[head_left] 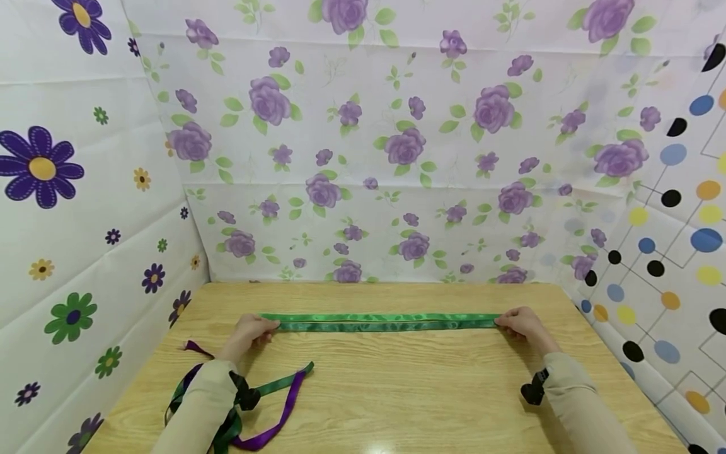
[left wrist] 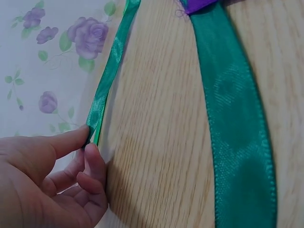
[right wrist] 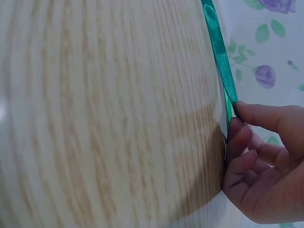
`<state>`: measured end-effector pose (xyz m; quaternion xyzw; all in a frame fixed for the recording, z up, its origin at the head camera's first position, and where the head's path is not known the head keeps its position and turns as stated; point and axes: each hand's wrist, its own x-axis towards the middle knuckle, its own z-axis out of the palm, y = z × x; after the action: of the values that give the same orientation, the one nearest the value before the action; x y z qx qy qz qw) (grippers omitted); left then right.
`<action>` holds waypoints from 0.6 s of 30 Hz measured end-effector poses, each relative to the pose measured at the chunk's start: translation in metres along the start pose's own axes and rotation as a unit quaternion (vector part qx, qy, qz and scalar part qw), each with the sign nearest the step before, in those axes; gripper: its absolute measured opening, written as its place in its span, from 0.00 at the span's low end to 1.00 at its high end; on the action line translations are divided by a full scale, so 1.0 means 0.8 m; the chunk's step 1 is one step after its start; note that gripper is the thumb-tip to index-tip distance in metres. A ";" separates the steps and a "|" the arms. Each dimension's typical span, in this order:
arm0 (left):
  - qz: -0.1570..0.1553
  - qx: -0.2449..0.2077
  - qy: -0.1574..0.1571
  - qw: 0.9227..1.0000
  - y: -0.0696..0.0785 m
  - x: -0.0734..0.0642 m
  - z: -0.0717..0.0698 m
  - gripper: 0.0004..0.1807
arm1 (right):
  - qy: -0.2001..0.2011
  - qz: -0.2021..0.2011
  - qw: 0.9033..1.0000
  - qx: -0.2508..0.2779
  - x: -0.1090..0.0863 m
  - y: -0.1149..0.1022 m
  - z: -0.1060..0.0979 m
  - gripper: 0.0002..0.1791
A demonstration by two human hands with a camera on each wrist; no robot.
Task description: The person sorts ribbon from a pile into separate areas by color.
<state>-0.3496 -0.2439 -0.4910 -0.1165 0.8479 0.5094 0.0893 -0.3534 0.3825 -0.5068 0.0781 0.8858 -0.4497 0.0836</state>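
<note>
In the head view, two parallel green satin ribbon lengths, a brighter one [head_left: 386,318] above a darker one [head_left: 386,327], are running straight across the centre of the frame, over the far part of the light wood-grain surface [head_left: 408,391]. The bare left hand [head_left: 251,332] is pinching their ends at centre left, and the bare right hand [head_left: 520,323] is pinching the opposite ends at centre right. Whether the lengths are forming one loop or two separate pieces, the frames are not settling. At lower left, a loose tangle of dark green and purple satin ribbon [head_left: 292,400] is lying partly behind the beige left sleeve [head_left: 198,403]. The step in hand appears to be drawing the green lengths out flat and lining them up; a next move would likely be calling for even tension and both ends meeting squarely, without twisting.

In the left wrist view, the thumb and fingertips are closing on the green ends at lower left, the ribbon rising toward the top of the frame. A wide green band from the tangle is crossing the right half, with a purple piece touching it at the top.

In the right wrist view, that hand's grip is similarly holding the green ends at lower right, the ribbon slanting up to the top edge. No brand, label or writing is showing in any view.
</note>
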 end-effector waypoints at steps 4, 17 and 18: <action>0.003 0.015 0.013 1.000 0.004 0.000 0.002 0.15 | 0.008 0.001 1.000 -0.010 -0.001 -0.002 0.000 0.11; 0.021 0.017 0.029 0.999 0.005 -0.003 0.002 0.14 | 0.033 0.016 0.999 -0.008 -0.003 -0.007 0.001 0.13; 0.021 0.021 0.030 0.999 0.004 -0.003 0.001 0.14 | 0.034 0.015 0.999 -0.004 -0.003 -0.007 0.001 0.14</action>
<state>-0.3486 -0.2413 -0.4878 -0.1120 0.8629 0.4897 0.0555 -0.3524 0.3787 -0.5020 0.1064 0.8887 -0.4419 0.0601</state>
